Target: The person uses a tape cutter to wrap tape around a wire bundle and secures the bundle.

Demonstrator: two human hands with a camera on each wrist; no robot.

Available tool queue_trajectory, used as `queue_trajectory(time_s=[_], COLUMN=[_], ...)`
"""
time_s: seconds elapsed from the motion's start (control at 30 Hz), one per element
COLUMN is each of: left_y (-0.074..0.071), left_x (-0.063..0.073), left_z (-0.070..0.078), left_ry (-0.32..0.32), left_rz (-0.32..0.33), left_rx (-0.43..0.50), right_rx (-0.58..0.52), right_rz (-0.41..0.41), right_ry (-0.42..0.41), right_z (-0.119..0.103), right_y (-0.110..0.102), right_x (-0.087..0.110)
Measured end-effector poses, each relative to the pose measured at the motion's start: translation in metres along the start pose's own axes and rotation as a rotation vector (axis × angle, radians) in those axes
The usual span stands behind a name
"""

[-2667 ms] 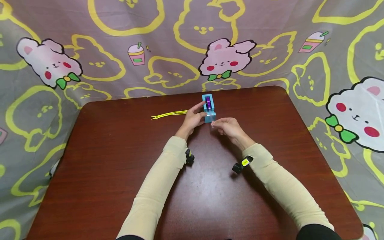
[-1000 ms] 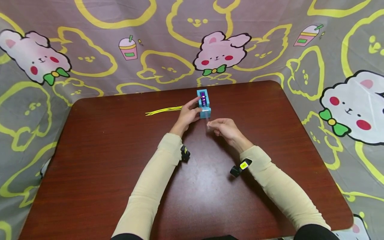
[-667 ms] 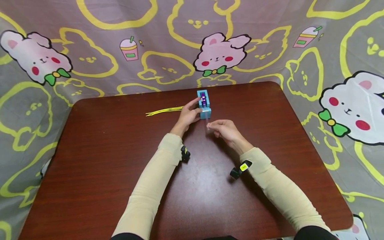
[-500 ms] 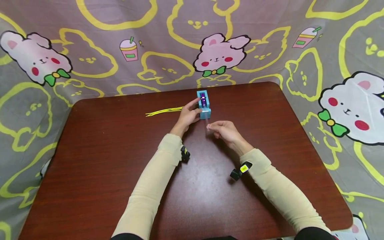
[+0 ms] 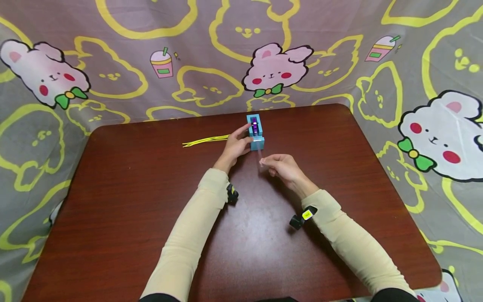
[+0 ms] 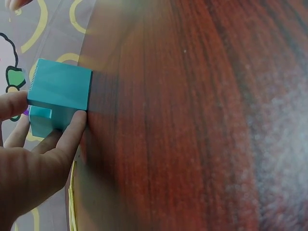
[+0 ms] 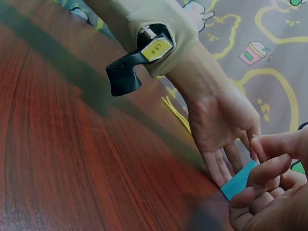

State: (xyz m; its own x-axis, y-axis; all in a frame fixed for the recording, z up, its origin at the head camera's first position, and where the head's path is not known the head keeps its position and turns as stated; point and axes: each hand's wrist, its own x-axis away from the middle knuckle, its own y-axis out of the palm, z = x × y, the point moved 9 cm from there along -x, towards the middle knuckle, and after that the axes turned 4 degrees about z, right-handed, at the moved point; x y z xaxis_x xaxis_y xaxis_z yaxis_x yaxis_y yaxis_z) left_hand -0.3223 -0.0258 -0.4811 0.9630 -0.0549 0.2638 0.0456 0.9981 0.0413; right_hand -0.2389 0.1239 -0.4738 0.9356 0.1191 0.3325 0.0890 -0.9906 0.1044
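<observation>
Left hand (image 5: 237,146) grips the blue tape dispenser (image 5: 255,133), bracing it; at its 5 o'clock, right hand (image 5: 284,165) pinches the tape end (image 5: 260,157).

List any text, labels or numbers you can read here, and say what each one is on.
Yellow tag on the black wrist camera of the left arm: handwritten marks, perhaps "LE F", too blurred to be sure.
Yellow tag on the right wrist camera: too small to read.
Blue tape dispenser under the left hand: no lettering visible.
Cartoon backdrop cloth: pictures only, no words.
</observation>
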Motion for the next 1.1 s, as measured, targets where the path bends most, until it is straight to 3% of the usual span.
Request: queue_trajectory(time_s=[1.1], left_y=[0.002], left_x=[-0.003], left_z=[-0.001], left_ry=[0.016], left_rz=[-0.025], left_rx=[-0.001], right_rx=[-0.022], right_rz=[-0.031], right_ry=[-0.009], right_z=[0.003], right_y=[0.002], right_x=[0.015])
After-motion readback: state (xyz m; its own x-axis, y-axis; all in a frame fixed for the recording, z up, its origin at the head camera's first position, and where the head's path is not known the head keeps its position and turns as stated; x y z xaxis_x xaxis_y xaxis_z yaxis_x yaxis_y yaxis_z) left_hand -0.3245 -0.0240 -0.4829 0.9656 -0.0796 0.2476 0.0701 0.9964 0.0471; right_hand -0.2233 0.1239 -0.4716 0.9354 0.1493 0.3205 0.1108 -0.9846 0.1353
